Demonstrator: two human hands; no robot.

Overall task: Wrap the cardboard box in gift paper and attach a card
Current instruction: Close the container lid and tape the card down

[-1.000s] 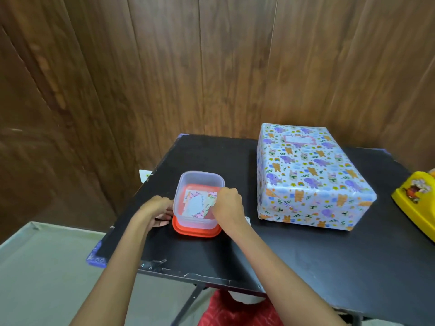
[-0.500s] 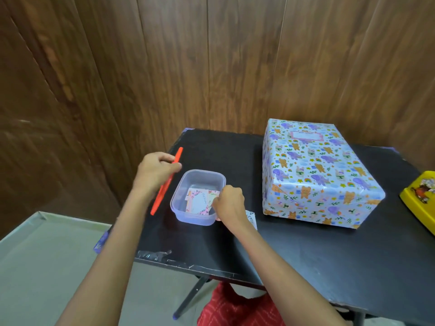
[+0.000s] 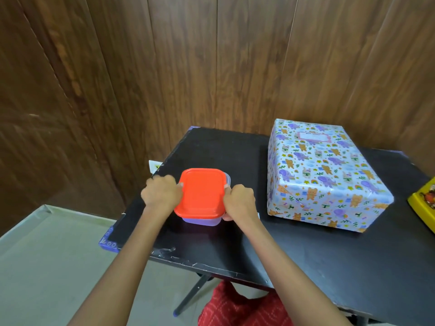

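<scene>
Desk: a black surface set against a wood-panelled wall.

Cardboard box: fully covered in pale blue gift paper printed with small animals. It lies flat on the far right part of the desk, well apart from both hands. A card with a pink border sits flat on the top face, near the far edge.

Plastic container: a clear tub near the desk's left edge, to the left of the box. An orange lid lies over its mouth, slightly offset, so the tub's rim shows at the far right corner.

Left hand: fingers curled, gripping the left edge of the orange lid.

Right hand: curled around the right side of the plastic container – thumb tip on the lid's rim, fingertips under the near right corner.

A yellow object is cut off at the right edge of the view; its type cannot be told. Red fabric shows below the desk's near edge, and a pale floor lies to the left.
</scene>
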